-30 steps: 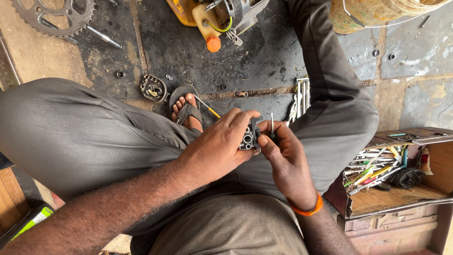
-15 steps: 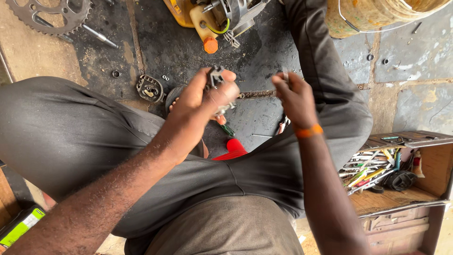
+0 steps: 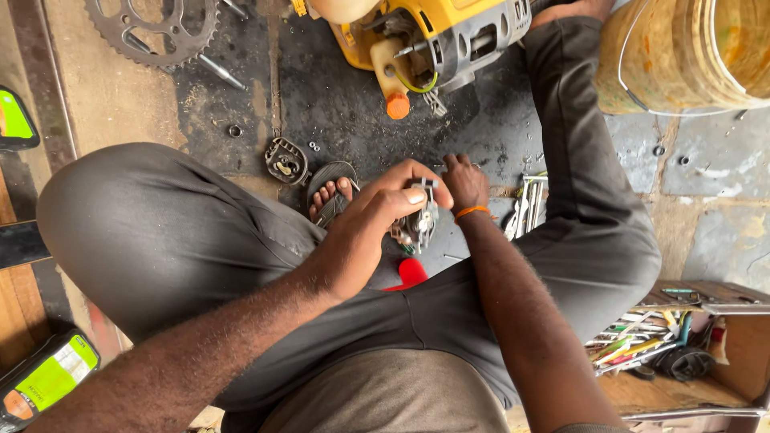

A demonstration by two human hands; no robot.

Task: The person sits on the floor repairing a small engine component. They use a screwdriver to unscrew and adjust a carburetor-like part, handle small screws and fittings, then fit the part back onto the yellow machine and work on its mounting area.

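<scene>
My left hand grips a small grey metal engine part above my lap, thumb pressed on its top. My right hand, with an orange band on the wrist, reaches down past that part to the dark floor. Its fingers are curled and point away from me, so what they touch is hidden. A bunch of metal spanners lies on the floor just right of it. A red tool handle shows under the part, between my legs. My sandalled foot is just left of my hands.
A yellow machine with an orange cap sits ahead. A round metal housing and a toothed sprocket lie to the left. A bucket stands top right, an open wooden toolbox at the right.
Both hands held the part together a second ago, then lifted apart. Now the left hand keeps the part lower and the right hand has dropped toward the floor.
</scene>
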